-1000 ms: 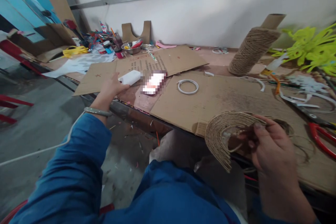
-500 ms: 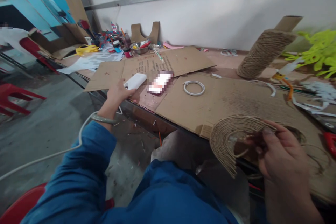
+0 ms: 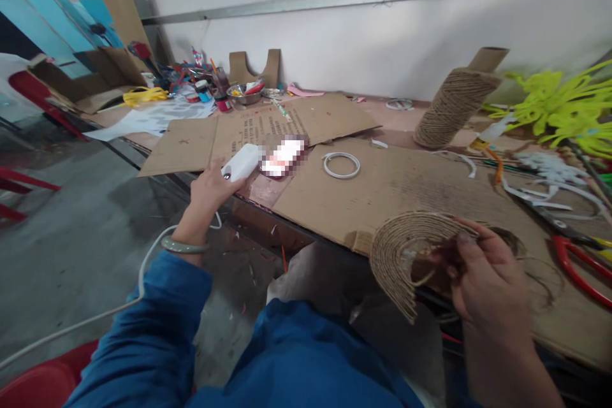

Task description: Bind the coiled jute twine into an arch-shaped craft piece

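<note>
At the table's front edge my left hand (image 3: 211, 192) is closed around the near end of a white, rounded oblong box (image 3: 243, 162). A white cable (image 3: 142, 277) runs below that hand, but where it joins is hidden. A phone with a lit, blurred screen (image 3: 285, 157) lies just right of the box. My right hand (image 3: 492, 271) pinches a curved, fan-like piece of coiled jute cord (image 3: 393, 255), held over the front edge of the cardboard. The fingers hide part of the piece, and a loose cord end hangs in its middle.
Flat cardboard (image 3: 377, 194) covers the table and bears a white coiled ring (image 3: 341, 165). Behind stands a large spool of jute twine (image 3: 454, 105). Red-handled scissors (image 3: 571, 261) and yellow-green strips (image 3: 564, 108) are at right. Paint jars (image 3: 222, 102) and a metal bowl (image 3: 245, 97) stand farther left.
The view has turned slightly right, so the table's things appear farther left and more of the scissors shows. Both hands keep their holds, with little other movement.
</note>
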{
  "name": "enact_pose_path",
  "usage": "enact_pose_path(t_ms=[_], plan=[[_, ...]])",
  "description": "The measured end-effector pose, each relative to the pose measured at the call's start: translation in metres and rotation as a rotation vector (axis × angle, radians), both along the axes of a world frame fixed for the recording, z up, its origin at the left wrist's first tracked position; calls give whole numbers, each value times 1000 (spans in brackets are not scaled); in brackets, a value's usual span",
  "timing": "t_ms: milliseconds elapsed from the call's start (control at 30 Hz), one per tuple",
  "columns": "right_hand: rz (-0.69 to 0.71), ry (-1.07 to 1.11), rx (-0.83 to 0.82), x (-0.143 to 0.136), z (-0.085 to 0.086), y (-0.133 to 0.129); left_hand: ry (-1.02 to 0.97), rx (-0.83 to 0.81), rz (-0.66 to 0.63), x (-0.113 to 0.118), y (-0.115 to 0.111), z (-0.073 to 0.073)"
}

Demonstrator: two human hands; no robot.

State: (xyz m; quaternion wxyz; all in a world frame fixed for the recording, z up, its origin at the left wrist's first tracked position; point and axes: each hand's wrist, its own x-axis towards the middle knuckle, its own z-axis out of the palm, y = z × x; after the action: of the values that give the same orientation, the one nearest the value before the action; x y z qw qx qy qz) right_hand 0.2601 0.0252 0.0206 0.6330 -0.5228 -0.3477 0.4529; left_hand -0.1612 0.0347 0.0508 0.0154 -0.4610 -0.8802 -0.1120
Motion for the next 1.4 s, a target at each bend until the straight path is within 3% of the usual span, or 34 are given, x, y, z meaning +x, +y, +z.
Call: enact_pose_path(t_ms=[100, 167, 333, 500, 667, 800, 933, 1133, 1400], plan=[[1, 2, -5, 1, -1, 0, 30, 45, -13, 6, -4, 2], [0, -11, -1, 1, -1, 0, 93, 190, -40, 15, -6, 2], [1, -34, -5, 1, -1, -1, 5, 583, -232, 69, -15, -15], [-4, -29, -46, -2, 4, -1, -272, 826, -706, 145, -23, -32], [-12, -76, 25, -15, 9, -7, -725, 626, -1029, 203, -19, -30], [-6, -127, 41, -25, 9, -17, -864, 383, -1090, 225, -12, -19], [-50, -118, 2, -26, 7, -24, -932, 238, -1124, 233, -8, -13], [-23, -106, 21, -15, -3, -21, -1105, 197, -1157, 239, 1, -19], [129, -217, 74, -11, 1, -22, -1406, 166, -997, 237, 11, -28]])
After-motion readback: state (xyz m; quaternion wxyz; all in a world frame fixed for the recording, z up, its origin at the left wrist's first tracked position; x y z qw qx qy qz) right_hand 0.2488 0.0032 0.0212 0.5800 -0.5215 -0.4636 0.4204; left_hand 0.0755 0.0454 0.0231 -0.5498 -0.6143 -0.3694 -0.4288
